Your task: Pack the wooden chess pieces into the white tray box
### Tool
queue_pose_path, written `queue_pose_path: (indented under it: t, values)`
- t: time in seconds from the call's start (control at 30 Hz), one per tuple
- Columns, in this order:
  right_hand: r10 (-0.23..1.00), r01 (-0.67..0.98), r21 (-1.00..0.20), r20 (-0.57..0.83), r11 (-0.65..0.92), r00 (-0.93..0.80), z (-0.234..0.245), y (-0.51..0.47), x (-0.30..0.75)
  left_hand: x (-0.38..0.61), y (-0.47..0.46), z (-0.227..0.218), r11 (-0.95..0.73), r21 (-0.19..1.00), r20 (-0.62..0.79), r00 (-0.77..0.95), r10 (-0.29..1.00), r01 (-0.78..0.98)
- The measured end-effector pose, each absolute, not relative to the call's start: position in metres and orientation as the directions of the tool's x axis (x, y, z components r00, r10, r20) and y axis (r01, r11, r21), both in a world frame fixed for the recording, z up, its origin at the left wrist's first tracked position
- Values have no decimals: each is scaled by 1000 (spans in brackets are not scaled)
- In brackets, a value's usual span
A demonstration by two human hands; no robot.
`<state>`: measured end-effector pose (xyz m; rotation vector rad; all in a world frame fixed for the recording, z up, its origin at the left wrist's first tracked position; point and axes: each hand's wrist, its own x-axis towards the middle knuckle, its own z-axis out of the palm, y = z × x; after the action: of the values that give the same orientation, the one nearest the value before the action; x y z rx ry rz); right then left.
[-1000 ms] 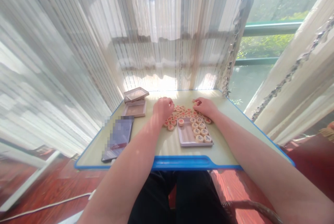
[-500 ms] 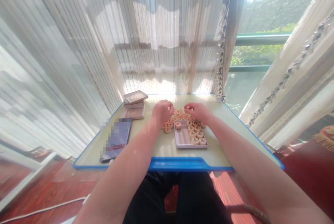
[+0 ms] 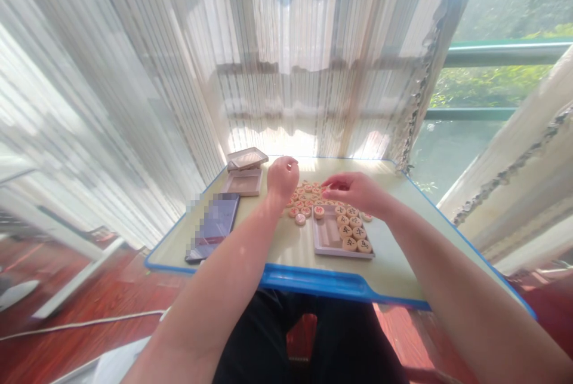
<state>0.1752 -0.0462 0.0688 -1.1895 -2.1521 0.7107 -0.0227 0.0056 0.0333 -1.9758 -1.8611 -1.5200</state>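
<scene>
Several round wooden Chinese chess pieces (image 3: 308,203) lie in a loose pile at the middle of the table. Just left of its far end, my left hand (image 3: 283,180) is raised with its fingers curled in; what they hold, if anything, is hidden. Over the pile's right side, my right hand (image 3: 356,192) reaches down with thumb and fingers apart, its fingertips close to the pieces. Nearer me is a shallow open box (image 3: 326,234). Black-marked pieces (image 3: 351,230) fill its right side in two columns, and one red-marked piece (image 3: 319,212) sits at its far left corner.
A blue-edged table (image 3: 403,252) carries everything. At its left lie a dark phone or tablet (image 3: 219,223), an open shallow box (image 3: 244,183) and a lid-like tray (image 3: 248,158). A sheer curtain (image 3: 304,73) hangs behind the far edge.
My left hand has lifted slightly away from the pile, its fingers curling in. My right hand stays over the pile's right side. The whole view has shifted, with the table moving rightward in it.
</scene>
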Motion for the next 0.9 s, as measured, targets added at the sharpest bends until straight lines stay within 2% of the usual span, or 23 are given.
queue_pose_path:
  t: [0.17, 0.27, 0.53, 0.77, 0.9]
  values:
    - [763, 674, -467, 2, 572, -646, 73, -61, 175, -22, 4, 34, -268, 559, 639, -202, 742, 784]
    - [717, 687, -351, -60, 636, -695, 68, -71, 168, -21, 3, 35, -265, 533, 643, -182, 744, 804]
    - [791, 787, -183, -67, 589, -608, 53, -75, 156, -12, -10, 36, -210, 298, 605, -14, 796, 931]
    - [803, 805, -32, -50, 593, -594, 55, -78, 152, -12, -12, 37, -158, 234, 563, -1, 827, 959]
    - [796, 797, 5, -66, 604, -602, 50, -77, 149, -13, -13, 37, -126, 208, 516, 1, 857, 970]
